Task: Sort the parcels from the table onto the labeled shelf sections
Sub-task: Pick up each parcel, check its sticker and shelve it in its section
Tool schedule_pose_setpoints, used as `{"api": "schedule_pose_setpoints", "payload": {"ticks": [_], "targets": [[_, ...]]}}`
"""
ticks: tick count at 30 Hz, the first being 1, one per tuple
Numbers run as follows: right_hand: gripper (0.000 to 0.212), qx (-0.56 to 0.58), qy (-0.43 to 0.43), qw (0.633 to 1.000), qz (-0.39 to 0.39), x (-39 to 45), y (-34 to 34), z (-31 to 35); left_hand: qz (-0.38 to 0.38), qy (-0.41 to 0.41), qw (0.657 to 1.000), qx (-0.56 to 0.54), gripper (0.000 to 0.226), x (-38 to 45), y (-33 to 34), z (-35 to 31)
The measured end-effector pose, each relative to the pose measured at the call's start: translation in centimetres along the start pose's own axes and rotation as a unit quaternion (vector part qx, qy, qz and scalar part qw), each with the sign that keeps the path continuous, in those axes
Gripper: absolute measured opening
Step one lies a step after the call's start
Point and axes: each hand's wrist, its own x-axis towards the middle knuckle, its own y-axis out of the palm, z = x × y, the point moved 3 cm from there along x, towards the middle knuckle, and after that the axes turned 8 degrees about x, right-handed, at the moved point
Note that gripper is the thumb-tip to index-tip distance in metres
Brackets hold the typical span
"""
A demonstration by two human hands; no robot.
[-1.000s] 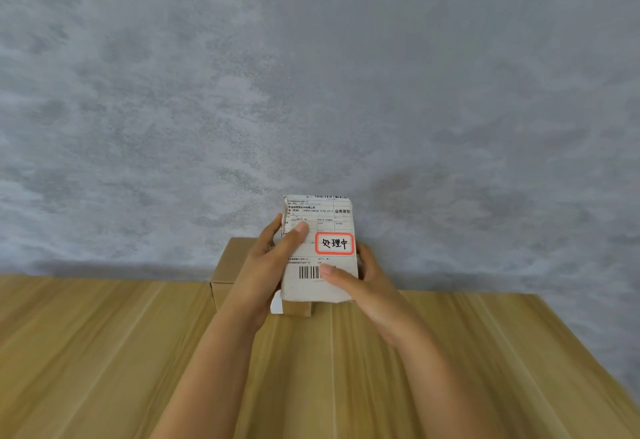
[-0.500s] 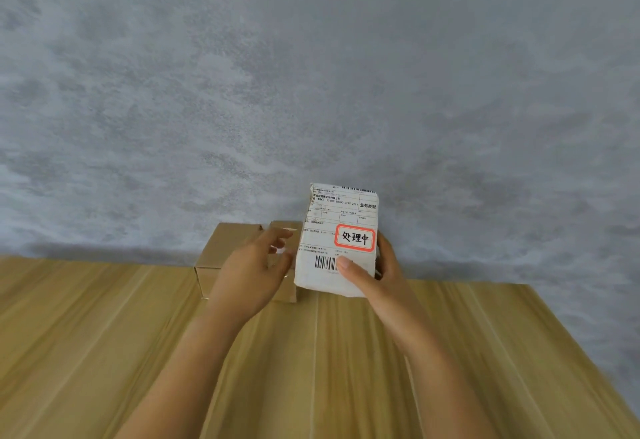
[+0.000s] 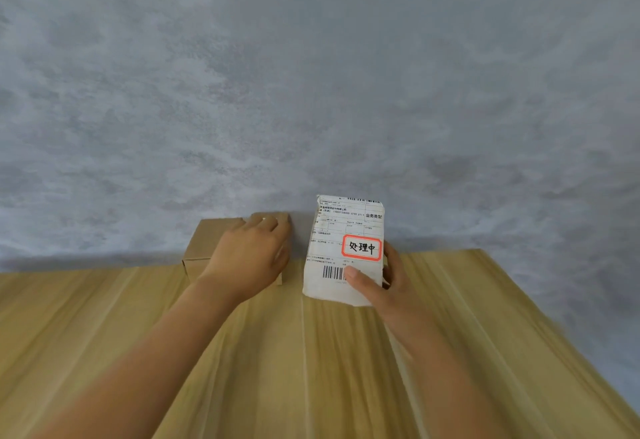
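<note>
White labelled parcel (image 3: 346, 248) held upright, centre-right, by right hand (image 3: 384, 286), thumb on its face, fingers behind. Left hand (image 3: 251, 258) lies fingers-spread on cardboard box (image 3: 207, 241) at wooden table (image 3: 277, 369) far edge.

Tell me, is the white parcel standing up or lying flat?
Standing up. The right hand holds the white parcel upright, label facing us, barcode near the bottom.

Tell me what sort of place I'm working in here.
Probably a parcel-sorting bench in a mailroom or small depot. The right hand holds a white parcel with a shipping label and barcode, a brown cardboard box sits under the left hand, and both are at a plain wooden table against a grey wall.
</note>
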Motion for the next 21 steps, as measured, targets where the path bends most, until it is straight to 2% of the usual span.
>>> {"api": "schedule_pose_setpoints", "payload": {"ticks": [4,8,12,15,19,21], "targets": [[0.094,-0.021,-0.015,0.999,-0.045,-4.2,-0.3,1.1,-0.018,0.047,0.998,-0.023,0.021,-1.5,-2.1,-1.4],[0.096,-0.037,-0.026,0.994,-0.104,-10.2,0.4,1.9,-0.032,0.095,0.993,-0.059,0.025,-3.6,-4.0,-2.9],[0.084,-0.044,-0.025,0.981,-0.186,-17.3,1.0,2.1,-0.026,0.157,0.982,-0.099,0.036,-6.0,-6.1,-5.3],[0.079,-0.042,-0.02,0.971,-0.236,-23.1,0.7,2.8,-0.036,0.195,0.973,-0.12,0.028,-7.7,-8.0,-7.9],[0.08,-0.05,-0.032,0.948,-0.312,-31.0,-0.2,4.3,-0.066,0.253,0.949,-0.175,0.028,-9.6,-11.7,-13.2],[0.084,-0.054,-0.039,0.935,-0.348,-35.2,-0.8,4.7,-0.073,0.294,0.931,-0.204,0.038,-10.7,-13.8,-16.4]]}}
